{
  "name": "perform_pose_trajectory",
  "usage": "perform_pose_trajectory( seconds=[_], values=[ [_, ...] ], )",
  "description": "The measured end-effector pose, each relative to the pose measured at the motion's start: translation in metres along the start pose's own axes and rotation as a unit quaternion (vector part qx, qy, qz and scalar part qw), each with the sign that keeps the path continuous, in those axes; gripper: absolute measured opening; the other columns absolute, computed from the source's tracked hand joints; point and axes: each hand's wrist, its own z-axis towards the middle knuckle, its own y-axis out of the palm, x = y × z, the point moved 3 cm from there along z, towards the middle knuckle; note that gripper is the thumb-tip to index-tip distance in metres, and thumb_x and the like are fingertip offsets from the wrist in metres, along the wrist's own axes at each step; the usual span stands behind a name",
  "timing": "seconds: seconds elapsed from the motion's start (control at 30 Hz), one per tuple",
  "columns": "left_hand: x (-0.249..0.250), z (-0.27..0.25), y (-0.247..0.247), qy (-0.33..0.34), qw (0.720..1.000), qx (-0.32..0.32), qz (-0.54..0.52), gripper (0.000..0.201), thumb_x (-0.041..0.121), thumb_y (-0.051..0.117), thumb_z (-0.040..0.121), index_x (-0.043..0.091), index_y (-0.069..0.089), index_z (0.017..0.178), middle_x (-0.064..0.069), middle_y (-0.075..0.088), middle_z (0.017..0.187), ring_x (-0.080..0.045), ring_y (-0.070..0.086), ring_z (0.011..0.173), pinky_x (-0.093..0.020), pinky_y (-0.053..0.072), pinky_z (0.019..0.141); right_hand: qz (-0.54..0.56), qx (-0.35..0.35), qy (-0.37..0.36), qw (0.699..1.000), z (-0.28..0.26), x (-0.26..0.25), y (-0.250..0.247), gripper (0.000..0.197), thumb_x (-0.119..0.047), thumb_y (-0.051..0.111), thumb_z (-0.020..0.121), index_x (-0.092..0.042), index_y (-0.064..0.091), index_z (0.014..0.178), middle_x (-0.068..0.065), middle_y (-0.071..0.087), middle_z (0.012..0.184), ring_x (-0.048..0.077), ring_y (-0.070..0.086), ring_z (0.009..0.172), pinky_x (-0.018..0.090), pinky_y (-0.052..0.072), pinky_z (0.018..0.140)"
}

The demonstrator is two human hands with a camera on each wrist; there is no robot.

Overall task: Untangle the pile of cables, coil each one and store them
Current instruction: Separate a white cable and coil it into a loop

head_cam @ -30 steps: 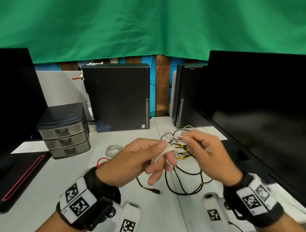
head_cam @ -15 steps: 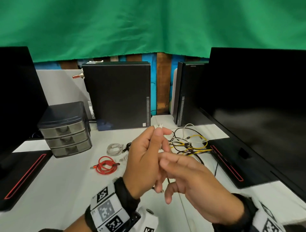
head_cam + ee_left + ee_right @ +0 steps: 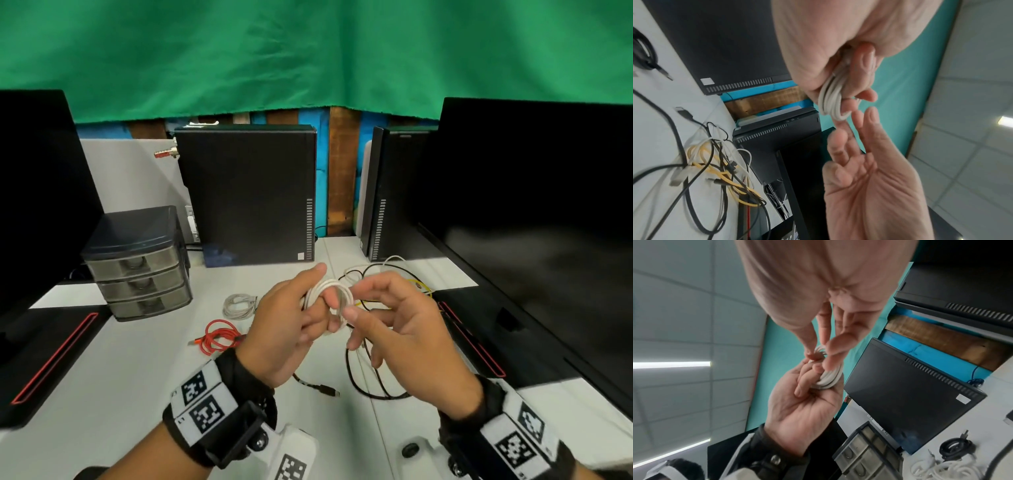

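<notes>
A white cable is wound into a small ring of loops around the fingers of my left hand, whose thumb presses on top. In the right wrist view, my right hand pinches strands of that coil between thumb and finger. The left wrist view shows the coil in the left hand's grip, with the right palm open below it. A tangle of yellow, black and white cables lies on the white desk behind my hands. A black cable loop trails toward me.
A coiled red cable and a coiled pale cable lie left of my hands. A grey three-drawer unit stands at the back left. Two black computer towers stand behind. A large monitor fills the right side.
Half a second ago the left hand was raised with the cable end up and the right hand passed beneath it. Now the right hand is back at the right side of the coil.
</notes>
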Motion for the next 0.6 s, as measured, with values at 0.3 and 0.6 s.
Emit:
perform_pose_trajectory(
  seconds=[0.3, 0.6],
  values=[
    [-0.017, 0.003, 0.006, 0.012, 0.999, -0.004, 0.042, 0.047, 0.043, 0.053, 0.091, 0.000, 0.063, 0.074, -0.011, 0.042, 0.050, -0.018, 0.047, 0.047, -0.032, 0.046, 0.068, -0.054, -0.029, 0.029, 0.998, 0.007, 0.009, -0.008, 0.014, -0.008, 0.060, 0.098, -0.008, 0.074, 0.096, 0.012, 0.073, 0.076, 0.019, 0.064, 0.058, 0.026, 0.048, 0.044],
    [-0.027, 0.010, -0.006, -0.085, 0.989, -0.101, 0.073, 0.048, 0.022, 0.073, 0.077, 0.012, 0.063, 0.123, -0.014, 0.074, 0.110, -0.027, 0.073, 0.094, -0.033, 0.060, 0.077, -0.077, 0.104, -0.034, 0.991, 0.020, 0.001, -0.040, 0.018, -0.010, 0.061, 0.098, -0.008, 0.076, 0.088, 0.007, 0.073, 0.072, 0.013, 0.063, 0.055, 0.013, 0.043, 0.048]
  ],
)
